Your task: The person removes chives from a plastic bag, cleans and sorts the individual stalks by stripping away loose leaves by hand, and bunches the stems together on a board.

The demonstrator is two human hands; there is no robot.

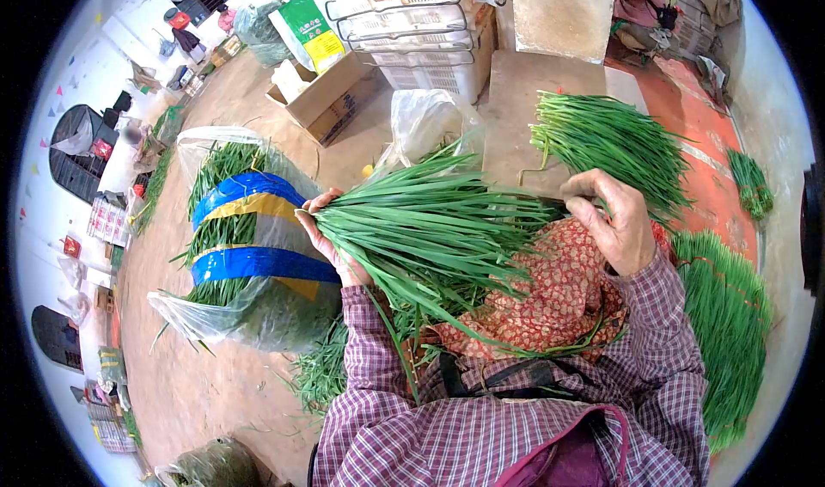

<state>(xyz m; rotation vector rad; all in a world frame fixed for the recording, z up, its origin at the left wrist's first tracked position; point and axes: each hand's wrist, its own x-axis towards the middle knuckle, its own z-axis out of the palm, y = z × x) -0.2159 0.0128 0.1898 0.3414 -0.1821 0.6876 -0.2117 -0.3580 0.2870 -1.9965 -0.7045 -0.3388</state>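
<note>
My left hand (331,238) is closed around the base of a large bunch of garlic chives (430,220). The long green leaves fan out to the right, across the middle of the view. Raised over my lap, my right hand (614,220) has bent fingers, with a gap between thumb and forefinger and nothing visible in it. It is close to the leaf tips. Beneath both hands lies a red floral cloth (550,289) on my lap. Loose chives (322,367) lie below the held bunch, partly hidden by it and by my sleeve.
A plastic-wrapped bale of chives (249,238) with blue and yellow bands stands left. Another chive bunch (614,147) lies ahead right, and a large pile (722,332) at my right. Beyond are a cardboard box (322,109), stacked white crates (412,31) and a clear plastic bag (430,122).
</note>
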